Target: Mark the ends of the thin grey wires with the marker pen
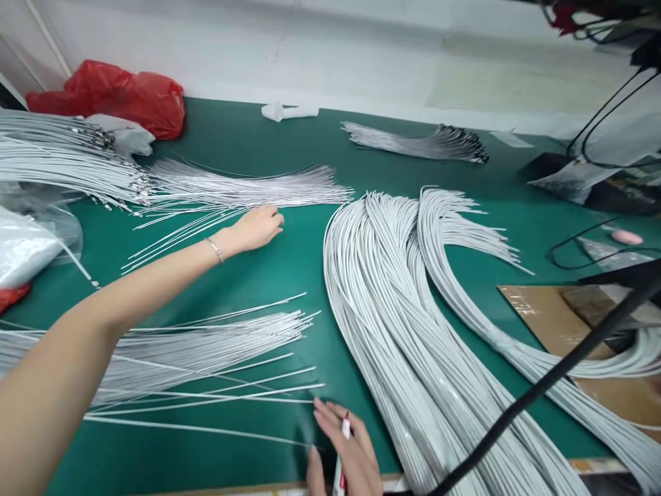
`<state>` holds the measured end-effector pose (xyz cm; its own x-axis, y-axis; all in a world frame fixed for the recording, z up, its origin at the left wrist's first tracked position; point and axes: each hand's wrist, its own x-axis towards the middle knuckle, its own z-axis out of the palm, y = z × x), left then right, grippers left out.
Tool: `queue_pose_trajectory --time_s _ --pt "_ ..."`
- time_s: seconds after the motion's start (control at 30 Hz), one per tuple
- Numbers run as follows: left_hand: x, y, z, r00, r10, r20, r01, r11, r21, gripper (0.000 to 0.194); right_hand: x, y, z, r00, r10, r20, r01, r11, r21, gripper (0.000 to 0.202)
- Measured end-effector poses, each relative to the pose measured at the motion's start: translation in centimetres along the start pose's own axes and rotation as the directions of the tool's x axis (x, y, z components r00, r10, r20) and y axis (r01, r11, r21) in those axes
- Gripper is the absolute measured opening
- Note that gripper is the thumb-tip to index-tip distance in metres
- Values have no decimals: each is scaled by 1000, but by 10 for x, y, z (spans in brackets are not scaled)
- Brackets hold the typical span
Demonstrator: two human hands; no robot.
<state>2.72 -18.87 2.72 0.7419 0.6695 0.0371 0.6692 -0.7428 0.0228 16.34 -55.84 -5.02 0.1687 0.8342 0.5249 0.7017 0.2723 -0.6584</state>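
Observation:
My left hand point(257, 227) reaches across to the far side, fingers curled, at the near edge of a spread bundle of thin white cables point(248, 187). Several of these cables fan out to the left beneath my wrist; whether my fingers grip any is hidden. At the bottom edge, my right hand point(351, 455) holds a white marker pen point(339, 479) with a red tip. Its thumb and fingertips are by the end of a single cable point(222, 432). Under my left forearm lies a bundle of loose white cables point(206, 348), their ends pointing right.
Thick looped bundles of white cable point(392, 289) cover the right of the green table point(289, 262). A black cord point(547, 389) crosses the front right. At the back are a dark-ended cable bundle point(418, 143) and a red bag point(129, 100). Cardboard point(531, 317) lies right.

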Motion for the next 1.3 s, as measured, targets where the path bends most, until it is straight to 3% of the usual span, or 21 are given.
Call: queue_pose_trajectory --time_s 0.13,0.23,0.33,0.37,0.4,0.5,0.53,0.63,0.73,0.8,0.87,1.03,1.17,1.3 --pt "-88 66 -18 978 179 103 -171 982 -84 40 12 -3 -1 998 -57 -35 58 998 34 46" --pt "-166 102 -9 954 263 142 -242 959 -147 46 12 0 -3 993 -118 -19 118 992 42 48" --pt "-218 122 11 961 267 76 -265 963 -43 98 9 1 -5 988 -153 -20 154 987 52 48" --pt "-227 125 17 969 236 74 -236 972 -18 103 8 1 -6 987 -159 -20 159 986 56 47" --pt "-233 127 21 978 193 82 -193 981 -7 96 7 1 -6 987 -159 -27 161 985 61 47" --pt "-235 132 27 988 105 111 -101 994 -34 37 4 2 -8 992 -108 -71 115 988 103 44" --pt "-234 134 28 989 105 108 -101 994 -45 26 3 3 -9 992 -86 -96 97 988 122 43" --pt "-233 138 27 987 138 84 -130 987 -93 31 -2 5 -12 985 -48 -164 76 983 168 41" --pt "-234 137 20 985 56 165 -9 962 -274 32 -8 4 -14 977 5 -215 36 982 188 37" --pt "-234 134 8 971 27 238 71 917 -392 32 -10 2 -13 959 89 -270 -39 982 187 32" --pt "-233 133 -9 965 64 254 63 885 -461 35 -9 -1 -12 939 180 -294 -129 974 185 34" --pt "-233 137 -45 965 110 239 28 862 -506 36 1 -11 -5 967 228 -116 -197 952 235 63" --pt "-235 140 -50 962 116 246 24 864 -503 35 6 -22 -2 967 252 -50 -229 933 278 67" --pt "-235 140 -48 962 124 245 27 846 -532 35 6 -23 2 952 290 -96 -243 910 336 65"
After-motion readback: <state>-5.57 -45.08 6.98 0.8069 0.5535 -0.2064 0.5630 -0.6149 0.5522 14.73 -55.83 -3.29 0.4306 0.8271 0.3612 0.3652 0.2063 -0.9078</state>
